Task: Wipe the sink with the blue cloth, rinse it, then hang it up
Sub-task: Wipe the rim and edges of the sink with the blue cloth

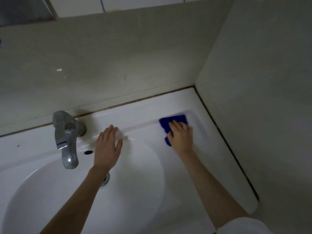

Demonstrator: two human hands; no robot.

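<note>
Blue cloth (172, 123) lies on the white ceramic sink (194, 166) ledge near the back right corner, pressed flat under the right hand (180, 137). The left hand (108, 146), fingers straight, rests beside the grey metal tap (66, 137).

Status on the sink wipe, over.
Left hand open, flat at the sink rim beside the tap. Right hand presses the blue cloth on the rim's back right corner. Nothing in the way.

white sink (177, 166); blue cloth (170, 123) on far right ledge (blurred) under flat right hand (181, 137); left hand (107, 147) flat beside tap (66, 139).
</note>
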